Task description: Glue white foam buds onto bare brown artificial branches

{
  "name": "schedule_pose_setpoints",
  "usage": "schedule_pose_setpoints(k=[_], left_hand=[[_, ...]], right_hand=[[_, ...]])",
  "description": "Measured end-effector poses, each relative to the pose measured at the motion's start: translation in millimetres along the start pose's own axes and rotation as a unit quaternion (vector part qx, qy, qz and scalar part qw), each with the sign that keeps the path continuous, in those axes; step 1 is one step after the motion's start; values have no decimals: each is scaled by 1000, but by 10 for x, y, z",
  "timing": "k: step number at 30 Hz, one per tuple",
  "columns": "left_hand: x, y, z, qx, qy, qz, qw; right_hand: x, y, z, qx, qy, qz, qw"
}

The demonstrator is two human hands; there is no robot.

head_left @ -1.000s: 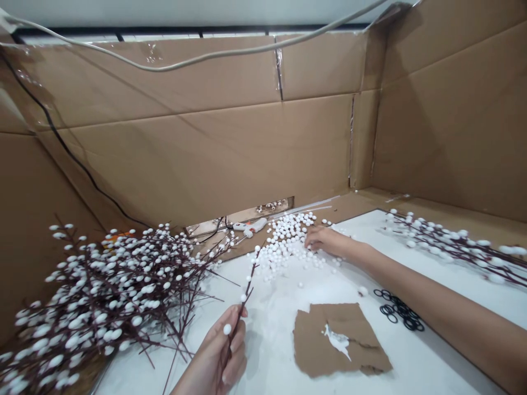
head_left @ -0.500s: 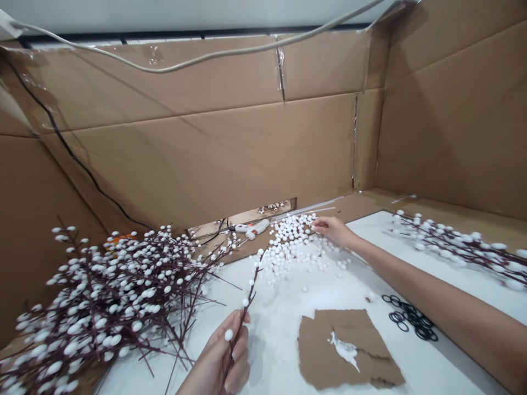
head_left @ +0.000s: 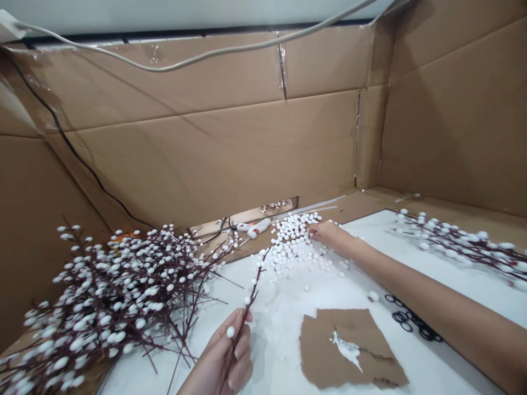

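My left hand [head_left: 228, 351] is closed around the lower stem of a thin brown artificial berry branch [head_left: 256, 282], which leans up and to the right with a few white berries on it. Over at the far side of the white board, my right hand [head_left: 327, 233] has its fingers pinched together at the edge of a pile of loose white foam berries [head_left: 288, 236]. Whatever is between those fingertips is hidden. A single white berry [head_left: 373, 297] lies apart, close to my right forearm.
Left is a big heap of berry branches [head_left: 123, 291]; more branches [head_left: 465, 241] lie right. A torn cardboard piece [head_left: 317, 351] bears white glue [head_left: 348, 351]. Black rings [head_left: 411, 321] sit under my right forearm. A glue gun [head_left: 258, 227] lies behind, before the cardboard wall [head_left: 206, 159].
My right hand has shifted slightly left and nearer, deeper into the berry pile. The lone berry by my forearm now shows more plainly. My left hand still holds the branch.
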State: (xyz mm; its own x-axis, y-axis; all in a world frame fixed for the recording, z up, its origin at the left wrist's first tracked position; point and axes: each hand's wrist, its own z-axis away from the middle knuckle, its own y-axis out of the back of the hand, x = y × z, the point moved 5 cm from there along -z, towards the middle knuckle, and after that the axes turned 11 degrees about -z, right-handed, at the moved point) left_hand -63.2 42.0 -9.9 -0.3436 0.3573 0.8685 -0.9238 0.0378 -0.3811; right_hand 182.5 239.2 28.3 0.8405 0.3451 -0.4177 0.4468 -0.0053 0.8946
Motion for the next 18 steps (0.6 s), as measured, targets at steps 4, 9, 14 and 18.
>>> schedule_pose_setpoints(k=[4, 9, 14, 18], left_hand=[[-21, 20, -13, -14, -1, -5, 1000], [-14, 17, -17, -17, -6, -6, 1000], [-1, 6, -27, -20, -6, -4, 1000], [-2, 10, -21, -20, -6, -12, 1000]], right_hand=[[1, -3, -30, 15, -13, 11, 1000], [51, -24, -89, 26, -30, -47, 998], [186, 46, -132, 44, -51, -198, 978], [301, 165, -112, 61, -78, -381, 919]])
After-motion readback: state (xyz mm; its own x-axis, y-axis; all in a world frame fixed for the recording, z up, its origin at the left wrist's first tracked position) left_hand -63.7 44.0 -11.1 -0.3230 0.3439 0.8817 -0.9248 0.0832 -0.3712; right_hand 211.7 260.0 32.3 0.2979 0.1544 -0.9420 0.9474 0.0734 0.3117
